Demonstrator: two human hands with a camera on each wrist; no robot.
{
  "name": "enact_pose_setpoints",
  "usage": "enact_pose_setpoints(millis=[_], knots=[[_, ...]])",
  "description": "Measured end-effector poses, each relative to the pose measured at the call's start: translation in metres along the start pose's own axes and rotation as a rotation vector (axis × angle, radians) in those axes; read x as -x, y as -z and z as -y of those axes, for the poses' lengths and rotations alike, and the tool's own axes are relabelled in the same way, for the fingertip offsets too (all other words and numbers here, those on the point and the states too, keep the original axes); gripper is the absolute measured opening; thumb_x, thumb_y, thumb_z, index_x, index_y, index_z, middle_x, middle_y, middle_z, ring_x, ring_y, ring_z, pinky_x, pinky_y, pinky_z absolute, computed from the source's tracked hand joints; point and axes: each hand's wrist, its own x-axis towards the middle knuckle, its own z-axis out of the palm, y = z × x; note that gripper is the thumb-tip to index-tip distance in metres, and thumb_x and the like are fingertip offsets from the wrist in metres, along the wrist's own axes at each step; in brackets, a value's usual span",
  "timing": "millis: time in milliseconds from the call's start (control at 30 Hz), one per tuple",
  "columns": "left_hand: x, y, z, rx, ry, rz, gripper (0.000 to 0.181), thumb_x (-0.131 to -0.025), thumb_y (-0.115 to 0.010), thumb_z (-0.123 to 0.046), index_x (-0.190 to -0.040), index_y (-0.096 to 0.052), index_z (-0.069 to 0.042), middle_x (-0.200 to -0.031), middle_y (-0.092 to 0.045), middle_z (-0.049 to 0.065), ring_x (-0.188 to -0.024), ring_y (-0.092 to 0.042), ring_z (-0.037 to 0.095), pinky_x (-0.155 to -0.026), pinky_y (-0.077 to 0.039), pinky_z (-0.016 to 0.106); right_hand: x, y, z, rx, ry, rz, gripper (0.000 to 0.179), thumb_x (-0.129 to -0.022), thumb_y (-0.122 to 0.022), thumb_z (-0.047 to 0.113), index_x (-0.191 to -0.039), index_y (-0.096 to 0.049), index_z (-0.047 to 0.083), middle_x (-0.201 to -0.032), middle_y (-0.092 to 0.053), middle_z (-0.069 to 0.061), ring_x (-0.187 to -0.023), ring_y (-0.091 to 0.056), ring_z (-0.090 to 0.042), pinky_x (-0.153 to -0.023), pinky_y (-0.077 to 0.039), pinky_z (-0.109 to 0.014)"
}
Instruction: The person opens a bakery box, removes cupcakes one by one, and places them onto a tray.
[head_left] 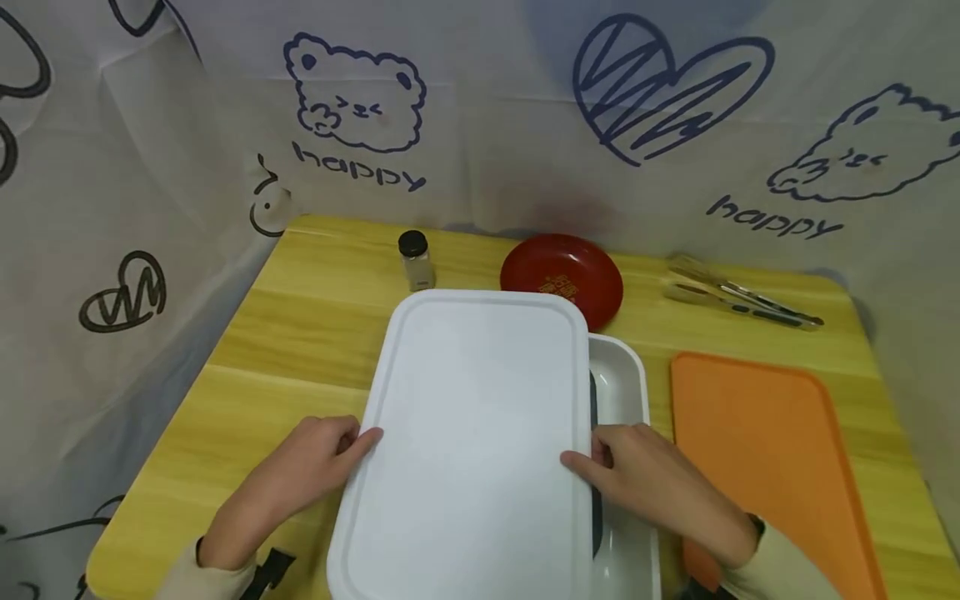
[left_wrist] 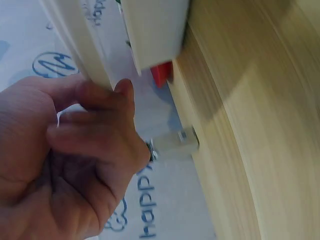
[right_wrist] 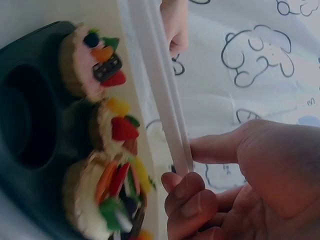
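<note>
A white rectangular lid is held above a white box, shifted left so that the box's right side shows. My left hand pinches the lid's left edge between thumb and curled fingers. On the opposite edge, my right hand grips with its thumb on top and fingers below. Under the lid, the right wrist view shows a dark muffin tin in the box. Small cakes topped with fruit, among them a pink one, sit in its cups; one cup holds no cake. In the head view the lid hides most of the tin.
Behind the box stand a small black-capped jar and a red plate with gold characters. Metal tongs lie at the back right. An orange board lies right of the box, partly beneath the right forearm. A printed cloth hangs around the table.
</note>
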Motion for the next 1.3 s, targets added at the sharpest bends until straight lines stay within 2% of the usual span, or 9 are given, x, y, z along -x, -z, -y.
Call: enact_pose_setpoints(millis=[267, 433, 567, 667, 767, 900, 1000, 1100, 1300], knots=[[0.016, 0.020, 0.024, -0.042, 0.056, -0.035, 0.046, -0.104, -0.052, -0.040, -0.068, -0.051, -0.013, -0.053, -0.036, -0.005, -0.048, -0.036, 0.009, -0.048, -0.036, 0.026, -0.026, 0.004, 0.038, -0.017, 0.129, 0.061, 0.035, -0.092, -0.072, 0.036, -0.067, -0.060, 0.017, -0.052, -0.048, 0.003, -0.049, -0.047, -0.013, -0.046, -0.038, -0.026], [0.020, 0.027, 0.050, 0.012, 0.111, 0.004, 0.046, -0.104, -0.049, -0.046, -0.073, -0.056, -0.012, -0.054, -0.043, -0.003, -0.047, -0.044, 0.013, -0.047, -0.041, 0.028, -0.040, -0.001, 0.058, -0.044, 0.211, 0.107, 0.036, -0.093, -0.071, 0.032, -0.064, -0.060, 0.016, -0.051, -0.050, 0.002, -0.047, -0.049, -0.013, -0.043, -0.036, -0.025], [0.026, 0.037, 0.071, 0.041, 0.161, 0.030, 0.046, -0.104, -0.049, -0.046, -0.077, -0.059, -0.010, -0.054, -0.048, 0.000, -0.046, -0.051, 0.018, -0.047, -0.045, 0.031, -0.057, -0.012, 0.077, -0.067, 0.237, 0.134, 0.043, -0.094, -0.070, 0.028, -0.056, -0.058, 0.012, -0.046, -0.047, 0.002, -0.040, -0.044, -0.012, -0.040, -0.029, -0.023], [0.032, 0.044, 0.082, 0.031, 0.186, 0.035, 0.044, -0.105, -0.049, -0.044, -0.079, -0.060, -0.010, -0.056, -0.049, 0.000, -0.048, -0.054, 0.020, -0.048, -0.046, 0.031, -0.069, -0.021, 0.090, -0.082, 0.225, 0.177, 0.046, -0.094, -0.068, 0.027, -0.053, -0.057, 0.009, -0.042, -0.043, 0.004, -0.036, -0.040, -0.011, -0.038, -0.027, -0.022], [0.039, 0.050, 0.092, 0.011, 0.207, 0.024, 0.045, -0.105, -0.049, -0.045, -0.079, -0.059, -0.010, -0.058, -0.050, 0.000, -0.050, -0.056, 0.020, -0.049, -0.046, 0.031, -0.080, -0.028, 0.100, -0.102, 0.225, 0.228, 0.040, -0.095, -0.066, 0.023, -0.059, -0.059, 0.007, -0.043, -0.041, 0.003, -0.035, -0.038, -0.012, -0.036, -0.027, -0.021], [0.047, 0.057, 0.105, -0.016, 0.220, 0.010, 0.046, -0.105, -0.048, -0.044, -0.076, -0.057, -0.010, -0.057, -0.049, 0.000, -0.050, -0.056, 0.019, -0.049, -0.044, 0.030, -0.093, -0.035, 0.113, -0.112, 0.220, 0.301, 0.037, -0.096, -0.063, 0.019, -0.062, -0.062, 0.004, -0.043, -0.049, 0.001, -0.034, -0.046, -0.017, -0.035, -0.032, -0.021], [0.048, 0.061, 0.114, -0.025, 0.207, -0.009, 0.043, -0.105, -0.049, -0.040, -0.075, -0.058, -0.010, -0.055, -0.049, -0.001, -0.048, -0.055, 0.019, -0.048, -0.043, 0.030, -0.100, -0.039, 0.121, -0.111, 0.198, 0.352, 0.040, -0.096, -0.061, 0.018, -0.059, -0.063, 0.003, -0.044, -0.056, -0.001, -0.037, -0.054, -0.017, -0.036, -0.037, -0.021], [0.046, 0.065, 0.123, -0.047, 0.177, -0.031, 0.041, -0.105, -0.051, -0.035, -0.074, -0.058, -0.010, -0.053, -0.048, -0.002, -0.047, -0.053, 0.018, -0.047, -0.043, 0.029, -0.106, -0.044, 0.128, -0.137, 0.168, 0.401, 0.040, -0.096, -0.059, 0.017, -0.059, -0.064, 0.001, -0.046, -0.058, -0.004, -0.037, -0.054, -0.015, -0.037, -0.038, -0.021], [0.040, 0.074, 0.146, -0.170, 0.137, -0.043, 0.040, -0.105, -0.052, -0.028, -0.069, -0.054, -0.011, -0.053, -0.044, -0.003, -0.047, -0.046, 0.014, -0.047, -0.039, 0.028, -0.117, -0.055, 0.147, -0.193, 0.038, 0.489, 0.033, -0.094, -0.054, 0.011, -0.069, -0.067, -0.007, -0.053, -0.065, -0.010, -0.040, -0.058, -0.016, -0.036, -0.036, -0.022]])
